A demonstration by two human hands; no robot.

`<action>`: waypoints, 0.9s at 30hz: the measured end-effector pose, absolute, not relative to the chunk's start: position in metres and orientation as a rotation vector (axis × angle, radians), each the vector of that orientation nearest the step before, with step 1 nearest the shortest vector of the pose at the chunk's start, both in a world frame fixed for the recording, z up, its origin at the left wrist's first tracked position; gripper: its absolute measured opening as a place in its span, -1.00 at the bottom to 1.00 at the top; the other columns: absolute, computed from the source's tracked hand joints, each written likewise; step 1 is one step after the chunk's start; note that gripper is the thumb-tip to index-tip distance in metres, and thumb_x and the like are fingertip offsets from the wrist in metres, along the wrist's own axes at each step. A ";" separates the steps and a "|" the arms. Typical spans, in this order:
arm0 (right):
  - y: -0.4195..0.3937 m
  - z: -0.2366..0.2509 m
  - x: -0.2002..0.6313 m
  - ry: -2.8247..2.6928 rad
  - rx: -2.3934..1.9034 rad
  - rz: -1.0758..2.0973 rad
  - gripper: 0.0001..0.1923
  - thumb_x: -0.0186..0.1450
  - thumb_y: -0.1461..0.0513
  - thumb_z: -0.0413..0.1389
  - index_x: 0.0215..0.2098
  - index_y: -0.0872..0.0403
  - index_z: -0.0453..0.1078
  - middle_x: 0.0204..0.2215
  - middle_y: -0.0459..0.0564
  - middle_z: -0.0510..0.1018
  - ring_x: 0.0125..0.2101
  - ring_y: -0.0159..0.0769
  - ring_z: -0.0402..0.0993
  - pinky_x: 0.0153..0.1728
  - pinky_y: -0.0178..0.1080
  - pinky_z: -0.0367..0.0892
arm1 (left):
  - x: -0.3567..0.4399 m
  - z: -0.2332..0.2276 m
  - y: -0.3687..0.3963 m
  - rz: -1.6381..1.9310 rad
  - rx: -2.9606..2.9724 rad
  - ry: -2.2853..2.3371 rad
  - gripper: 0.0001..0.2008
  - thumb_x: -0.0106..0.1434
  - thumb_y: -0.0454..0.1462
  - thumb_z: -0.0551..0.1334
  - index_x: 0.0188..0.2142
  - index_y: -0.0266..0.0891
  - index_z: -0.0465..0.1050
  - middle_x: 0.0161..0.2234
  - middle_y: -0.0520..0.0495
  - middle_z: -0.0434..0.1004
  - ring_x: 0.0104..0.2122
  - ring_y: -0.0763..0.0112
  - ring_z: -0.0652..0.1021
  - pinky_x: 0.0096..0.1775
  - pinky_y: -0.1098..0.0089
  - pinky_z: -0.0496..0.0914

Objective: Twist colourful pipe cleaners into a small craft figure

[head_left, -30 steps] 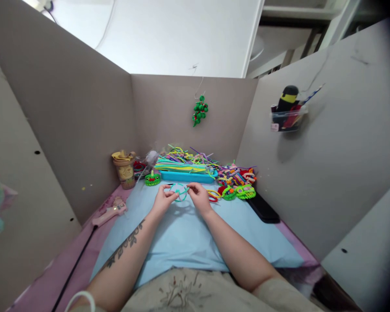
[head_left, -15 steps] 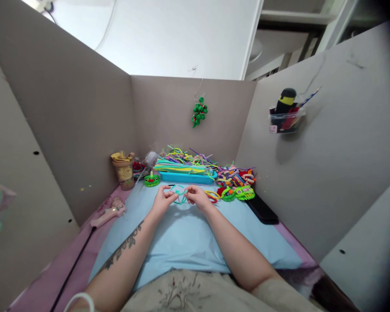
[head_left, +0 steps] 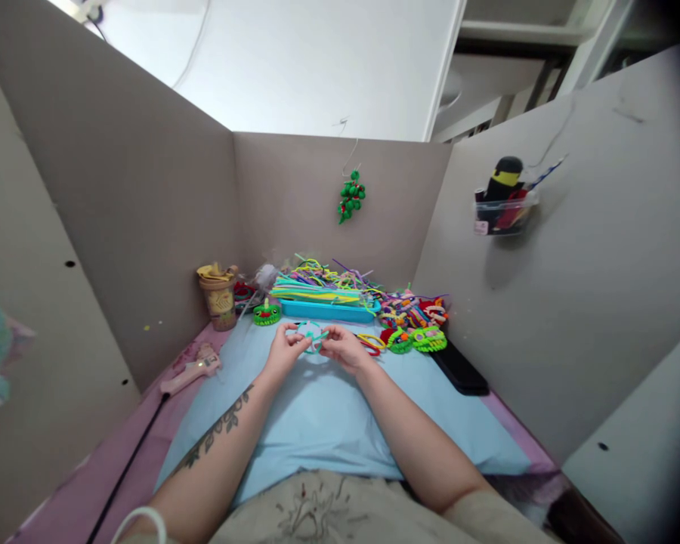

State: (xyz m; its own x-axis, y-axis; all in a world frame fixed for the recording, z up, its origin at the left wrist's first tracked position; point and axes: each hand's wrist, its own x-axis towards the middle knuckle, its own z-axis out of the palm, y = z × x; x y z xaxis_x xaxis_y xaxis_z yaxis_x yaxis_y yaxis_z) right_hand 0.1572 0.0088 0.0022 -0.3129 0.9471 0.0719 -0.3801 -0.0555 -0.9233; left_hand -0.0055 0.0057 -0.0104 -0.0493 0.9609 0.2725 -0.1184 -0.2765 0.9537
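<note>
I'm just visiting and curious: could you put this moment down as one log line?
left hand: grip on teal pipe cleaner | right hand: grip on its other side | over blue mat | blue tray behind

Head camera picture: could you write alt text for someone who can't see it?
Two bare hands, left hand and right hand, pinch a teal pipe cleaner bent into a loop over a light blue mat. Behind it sits a blue tray heaped with colourful pipe cleaners, inside grey cardboard walls; a pink glue gun lies to the left.
</note>
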 end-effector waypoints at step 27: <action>0.002 -0.015 0.130 -1.416 -0.971 1.145 -0.65 -0.05 0.28 0.11 -0.24 0.08 0.28 -0.68 -0.22 0.38 -0.65 -0.40 0.34 -0.58 -0.35 0.24 | -0.009 -0.003 0.004 1.697 1.158 0.942 -0.54 -0.10 -0.21 0.35 -0.29 -0.17 0.11 -0.53 0.16 0.37 -0.55 0.55 0.44 -0.45 0.52 0.25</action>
State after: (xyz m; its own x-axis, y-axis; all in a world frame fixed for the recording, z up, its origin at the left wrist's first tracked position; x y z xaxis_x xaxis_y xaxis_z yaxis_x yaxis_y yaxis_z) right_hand 0.1304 0.0021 -0.0148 -0.1470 0.9644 0.2197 -0.0130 0.2203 -0.9754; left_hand -0.0090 0.0041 -0.0027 -0.2067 0.9288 0.3075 -0.2298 -0.3516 0.9075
